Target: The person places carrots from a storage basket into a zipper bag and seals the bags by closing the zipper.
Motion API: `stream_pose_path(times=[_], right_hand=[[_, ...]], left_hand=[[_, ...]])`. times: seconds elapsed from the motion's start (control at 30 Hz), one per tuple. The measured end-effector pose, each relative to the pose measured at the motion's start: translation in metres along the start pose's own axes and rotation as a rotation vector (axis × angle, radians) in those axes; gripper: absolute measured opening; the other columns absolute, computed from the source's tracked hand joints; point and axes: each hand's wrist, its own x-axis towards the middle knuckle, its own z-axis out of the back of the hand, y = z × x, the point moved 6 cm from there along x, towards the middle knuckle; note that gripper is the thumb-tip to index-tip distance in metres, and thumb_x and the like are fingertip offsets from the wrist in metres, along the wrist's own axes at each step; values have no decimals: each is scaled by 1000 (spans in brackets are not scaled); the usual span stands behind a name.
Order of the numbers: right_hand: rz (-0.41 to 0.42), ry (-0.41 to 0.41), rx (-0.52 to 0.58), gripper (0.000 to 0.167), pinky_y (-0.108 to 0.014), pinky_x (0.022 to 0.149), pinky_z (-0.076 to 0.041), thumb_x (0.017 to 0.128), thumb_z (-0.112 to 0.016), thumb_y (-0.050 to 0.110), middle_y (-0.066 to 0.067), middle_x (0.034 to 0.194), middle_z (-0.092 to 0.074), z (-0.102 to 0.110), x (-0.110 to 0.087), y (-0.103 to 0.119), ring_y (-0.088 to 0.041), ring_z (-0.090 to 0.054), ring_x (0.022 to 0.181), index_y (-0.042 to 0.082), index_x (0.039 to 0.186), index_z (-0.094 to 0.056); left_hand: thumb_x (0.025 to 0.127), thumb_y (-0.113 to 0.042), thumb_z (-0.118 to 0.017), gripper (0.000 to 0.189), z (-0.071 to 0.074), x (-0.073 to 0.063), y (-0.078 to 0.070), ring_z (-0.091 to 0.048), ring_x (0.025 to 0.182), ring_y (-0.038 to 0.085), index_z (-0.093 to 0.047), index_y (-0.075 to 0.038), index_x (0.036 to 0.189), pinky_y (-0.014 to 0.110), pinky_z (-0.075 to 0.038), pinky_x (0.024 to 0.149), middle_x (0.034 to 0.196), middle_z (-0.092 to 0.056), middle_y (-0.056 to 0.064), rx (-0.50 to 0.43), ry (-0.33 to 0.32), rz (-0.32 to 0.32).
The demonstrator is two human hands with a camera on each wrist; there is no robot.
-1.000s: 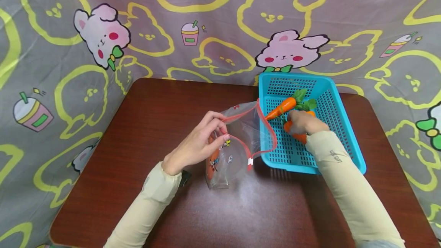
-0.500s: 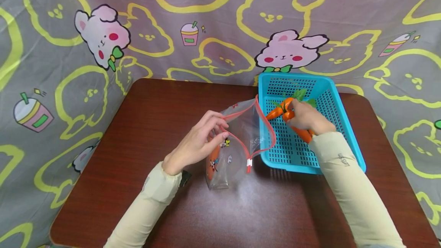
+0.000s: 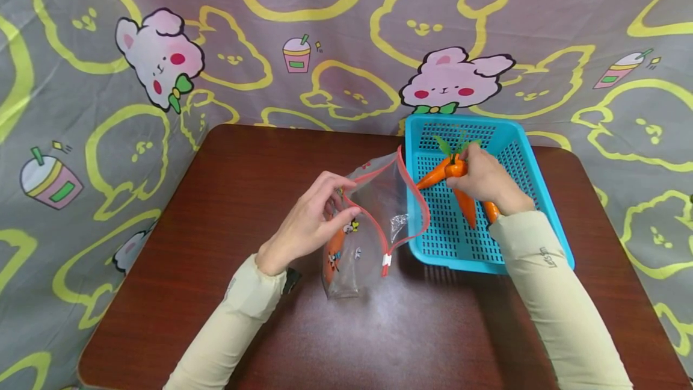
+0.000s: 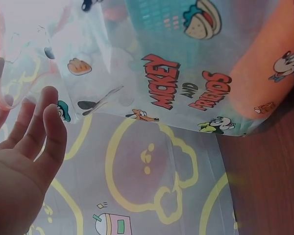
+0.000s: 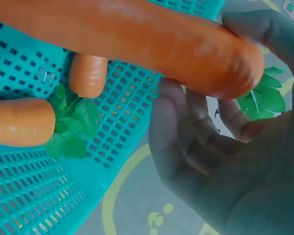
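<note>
A grey cloth printed with yellow animal outlines hangs ahead of both hands. Beneath them spreads a dark reddish-brown table. A rectangular blue perforated plastic basket sits under the right hand. Just right of the left hand stands a clear plastic bag with a red rim, its mouth agape; the left fingers and thumb hold that rim. The right hand grips a glossy orange carrot with green leaves by its thick end, tip slanting down over the basket. Beyond its fingertips lies a second orange carrot; another shows partly below the palm.
</note>
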Motion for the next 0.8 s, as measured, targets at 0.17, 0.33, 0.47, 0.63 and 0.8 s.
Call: stream_pose_path(times=[0.17, 0.33, 0.47, 0.63, 0.8], right_hand=[[8, -53, 76, 51, -38, 68, -52, 89, -63, 24, -23, 108, -51, 6, -3, 2, -33, -57, 83, -4, 121, -35], [8, -112, 151, 53, -36, 66, -51, 89, -63, 26, -24, 107, -54, 9, -5, 4, -33, -57, 82, -2, 123, -34], [1, -140, 204, 55, -35, 64, -52, 89, -60, 28, -25, 110, -53, 10, -7, 4, -34, -57, 83, -2, 126, -32], [-20, -168, 261, 57, -35, 66, -53, 90, -59, 31, -24, 115, -51, 11, -10, 3, -34, -56, 88, 0, 129, -29], [-60, -183, 325, 59, -37, 67, -54, 91, -58, 38, -23, 120, -49, 12, -13, 3, -34, -54, 96, 3, 129, -28]], left_hand=[[88, -19, -72, 40, 0, 1, -1, -56, 78, 6, -54, -10, 123, 20, -48, 62, 109, -56, 2, -5, -7, 10], [86, -17, -73, 42, 0, 1, -1, -56, 77, 6, -54, -9, 122, 20, -48, 62, 109, -57, 2, -9, -18, 9], [85, -17, -74, 43, 1, 1, -2, -56, 77, 7, -54, -8, 122, 20, -48, 62, 107, -56, 4, -5, -33, 2], [85, -18, -75, 43, 1, 2, -2, -57, 77, 8, -55, -8, 122, 21, -48, 62, 106, -56, 6, -5, -49, -13], [86, -19, -73, 37, 1, 2, -2, -55, 77, 6, -58, -10, 119, 20, -47, 60, 107, -56, 4, 8, -46, -36]])
